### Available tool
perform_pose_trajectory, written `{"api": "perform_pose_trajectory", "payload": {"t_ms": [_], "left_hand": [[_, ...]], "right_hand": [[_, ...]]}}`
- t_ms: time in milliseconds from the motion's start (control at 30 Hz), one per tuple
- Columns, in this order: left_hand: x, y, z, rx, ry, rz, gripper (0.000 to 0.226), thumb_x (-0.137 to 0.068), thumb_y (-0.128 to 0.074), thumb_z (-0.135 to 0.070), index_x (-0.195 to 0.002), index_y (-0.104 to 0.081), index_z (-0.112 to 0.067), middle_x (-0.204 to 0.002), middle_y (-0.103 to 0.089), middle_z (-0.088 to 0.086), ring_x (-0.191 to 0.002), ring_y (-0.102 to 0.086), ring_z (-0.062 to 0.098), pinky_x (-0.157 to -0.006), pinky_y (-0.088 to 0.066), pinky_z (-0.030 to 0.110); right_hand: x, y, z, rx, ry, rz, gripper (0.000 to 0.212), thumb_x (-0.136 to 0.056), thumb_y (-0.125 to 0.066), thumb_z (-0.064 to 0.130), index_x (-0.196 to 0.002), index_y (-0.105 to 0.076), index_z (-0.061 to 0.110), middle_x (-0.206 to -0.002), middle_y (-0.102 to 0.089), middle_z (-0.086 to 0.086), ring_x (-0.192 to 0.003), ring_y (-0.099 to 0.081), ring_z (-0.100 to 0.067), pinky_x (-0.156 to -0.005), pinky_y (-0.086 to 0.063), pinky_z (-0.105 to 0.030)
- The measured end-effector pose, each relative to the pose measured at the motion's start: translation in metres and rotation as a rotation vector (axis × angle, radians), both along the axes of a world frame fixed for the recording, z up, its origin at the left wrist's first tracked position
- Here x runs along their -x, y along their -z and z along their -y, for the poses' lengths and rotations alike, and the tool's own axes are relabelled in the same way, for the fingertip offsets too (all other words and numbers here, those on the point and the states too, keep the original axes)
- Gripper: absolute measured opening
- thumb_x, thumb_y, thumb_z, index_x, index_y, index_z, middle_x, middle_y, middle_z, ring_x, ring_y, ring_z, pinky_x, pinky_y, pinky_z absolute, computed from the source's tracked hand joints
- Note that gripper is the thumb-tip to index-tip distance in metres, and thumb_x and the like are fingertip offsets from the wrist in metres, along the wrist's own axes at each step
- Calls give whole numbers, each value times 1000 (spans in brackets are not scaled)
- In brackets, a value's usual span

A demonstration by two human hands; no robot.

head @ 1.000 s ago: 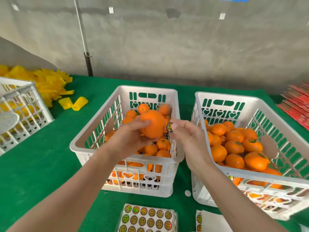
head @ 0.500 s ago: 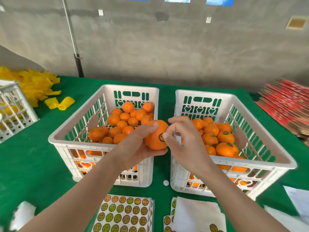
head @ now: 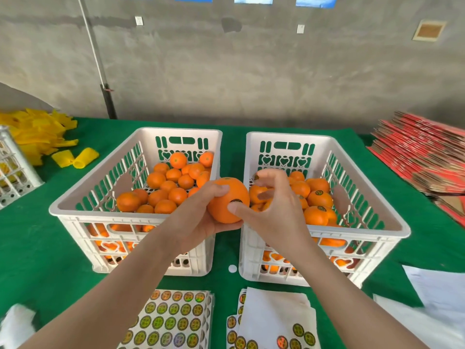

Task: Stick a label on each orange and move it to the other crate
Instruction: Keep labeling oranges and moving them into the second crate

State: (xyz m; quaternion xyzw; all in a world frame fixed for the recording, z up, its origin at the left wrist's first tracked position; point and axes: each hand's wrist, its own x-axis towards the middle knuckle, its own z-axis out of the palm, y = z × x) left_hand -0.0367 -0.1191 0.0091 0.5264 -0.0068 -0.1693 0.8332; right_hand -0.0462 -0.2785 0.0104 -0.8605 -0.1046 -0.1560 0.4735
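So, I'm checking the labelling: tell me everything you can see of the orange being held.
The held orange is round, bright and whole, stem end up. A round dark-rimmed label sits on its near side. The left hand grips it from below; the right hand presses its thumb on the label. It is above the gap between the left crate and the right crate.

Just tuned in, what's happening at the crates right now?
A person's left hand grips an orange above the gap between the two white crates, while the right hand presses a label onto it with the thumb. The left crate holds plain oranges; the right crate holds labelled ones. The held orange has not gone in yet.
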Motion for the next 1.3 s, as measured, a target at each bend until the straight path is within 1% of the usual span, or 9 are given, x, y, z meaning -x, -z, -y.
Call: {"api": "perform_pose_trajectory", "payload": {"t_ms": [333,467,667,800,900,1000,1133,1233,1300], "left_hand": [[-16,9,54,-146,12,108,52,-75,-59,-54,-118,-56,-24,-106,-71,7,-98,-69,24,-75,-58,38],[-44,17,93,-556,-120,297,48,-101,-27,-47,-131,-49,-18,-102,-66,12,-92,-65,21,-84,-55,39],[-77,47,113,-1390,27,696,32,-97,-42,-11,-125,-55,-12,-115,-60,9,-100,-57,23,-77,-40,21],[-82,55,108,-1389,-14,664,28,-94,-48,-15,-120,-59,-16,-105,-60,1,-85,-51,13,-64,-38,20],[-81,54,108,-1367,-9,661,26,-92,-52,-18,-117,-60,-18,-98,-61,-2,-86,-56,14,-61,-39,18],[-80,52,108,-1336,6,651,25,-91,-55,-18,-115,-61,-18,-100,-65,2,-89,-60,17,-72,-49,25],[-76,50,107,-1352,-21,731,24,-92,-53,-18,-114,-62,-13,-101,-64,4,-88,-56,15,-75,-47,27],[-68,53,106,-1264,-194,816,24,-93,-53,-14,-114,-62,-10,-99,-63,3,-87,-55,13,-76,-42,20],[-53,57,100,-1125,-374,942,20,-92,-55,-6,-111,-62,-4,-100,-60,6,-89,-52,14,-78,-36,14]], "right_hand": [[-6,16,24,-37,-125,87,74,-69,-80,24,-130,-38,30,-125,-44,7,-111,-47,-7,-84,-50,-23],[-43,8,67,63,37,99,74,-65,-83,25,-124,-38,32,-122,-42,7,-103,-41,-5,-75,-38,-13],[-136,24,137,344,282,-205,80,-71,-70,5,-139,-30,21,-138,-36,-12,-115,-50,-32,-84,-49,-37],[-172,59,165,556,281,-376,86,-76,-66,9,-144,-15,23,-118,-53,-17,-104,-57,-35,-80,-54,-44],[-182,72,170,603,150,-471,52,-81,-63,24,-123,-32,25,-92,-52,-8,-90,-59,-26,-63,-47,-29],[-182,69,165,664,164,-569,43,-84,-59,28,-119,-35,22,-109,-54,-13,-95,-57,-25,-67,-47,-31],[-150,42,140,359,325,-97,58,-86,-59,12,-140,-37,9,-139,-43,-15,-125,-45,-30,-99,-41,-34],[-86,22,102,47,70,492,19,-87,-56,7,-105,-61,7,-99,-63,-4,-88,-59,-15,-75,-49,-19],[-35,45,83,69,-207,553,8,-88,-54,11,-91,-62,12,-79,-62,1,-67,-54,-9,-59,-44,-16]]}}
